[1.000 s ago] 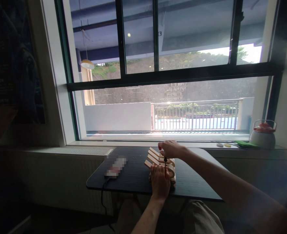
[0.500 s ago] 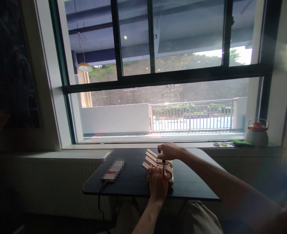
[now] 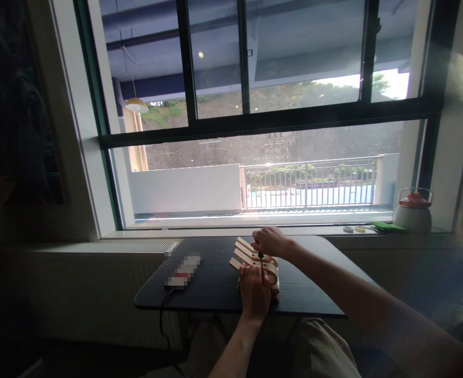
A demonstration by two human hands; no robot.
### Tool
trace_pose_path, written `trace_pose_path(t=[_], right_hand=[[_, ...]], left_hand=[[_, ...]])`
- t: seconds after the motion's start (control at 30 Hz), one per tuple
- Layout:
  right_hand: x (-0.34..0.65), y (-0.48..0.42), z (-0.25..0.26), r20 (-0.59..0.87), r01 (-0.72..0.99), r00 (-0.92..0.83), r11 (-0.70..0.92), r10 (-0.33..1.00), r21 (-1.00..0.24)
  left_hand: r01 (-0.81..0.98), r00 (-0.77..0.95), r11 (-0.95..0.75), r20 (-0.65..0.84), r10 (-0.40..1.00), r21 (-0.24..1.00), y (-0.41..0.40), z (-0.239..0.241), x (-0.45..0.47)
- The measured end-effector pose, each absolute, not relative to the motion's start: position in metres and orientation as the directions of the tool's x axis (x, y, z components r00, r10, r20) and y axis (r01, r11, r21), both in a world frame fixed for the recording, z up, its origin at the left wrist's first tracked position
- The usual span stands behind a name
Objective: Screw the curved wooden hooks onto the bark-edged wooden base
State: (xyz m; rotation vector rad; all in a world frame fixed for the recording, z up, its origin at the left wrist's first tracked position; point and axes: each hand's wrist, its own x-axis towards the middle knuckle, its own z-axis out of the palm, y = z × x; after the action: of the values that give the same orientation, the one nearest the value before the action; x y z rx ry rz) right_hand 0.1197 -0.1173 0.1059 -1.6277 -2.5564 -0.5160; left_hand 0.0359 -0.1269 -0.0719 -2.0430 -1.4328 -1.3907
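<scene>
A light wooden piece with several curved slats [image 3: 250, 256] lies on a dark table [image 3: 216, 283] in front of me. My left hand [image 3: 255, 293] lies flat on its near end, fingers stretched over the wood. My right hand [image 3: 269, 241] is closed above it, pinching the top of a thin dark screwdriver [image 3: 261, 261] that stands upright with its tip on the wood.
A blurred white-and-red object [image 3: 183, 271] with a black cable lies on the table's left. On the windowsill at right stand a white kettle with an orange lid [image 3: 412, 211], a green cloth [image 3: 387, 227] and small bits. A large window fills the wall ahead.
The view has shifted slightly as my head moved. Both hands stay on the wooden piece and the screwdriver in about the same pose.
</scene>
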Motion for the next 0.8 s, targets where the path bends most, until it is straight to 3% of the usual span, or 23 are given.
trace_pose_path(t=[0.8], right_hand=[[0.121, -0.121, 0.113, 0.199, 0.87, -0.478, 0.43, 0.856, 0.241]], left_hand=[[0.808, 0.013, -0.505, 0.848, 0.529, 0.303, -0.125, -0.072, 0.035]])
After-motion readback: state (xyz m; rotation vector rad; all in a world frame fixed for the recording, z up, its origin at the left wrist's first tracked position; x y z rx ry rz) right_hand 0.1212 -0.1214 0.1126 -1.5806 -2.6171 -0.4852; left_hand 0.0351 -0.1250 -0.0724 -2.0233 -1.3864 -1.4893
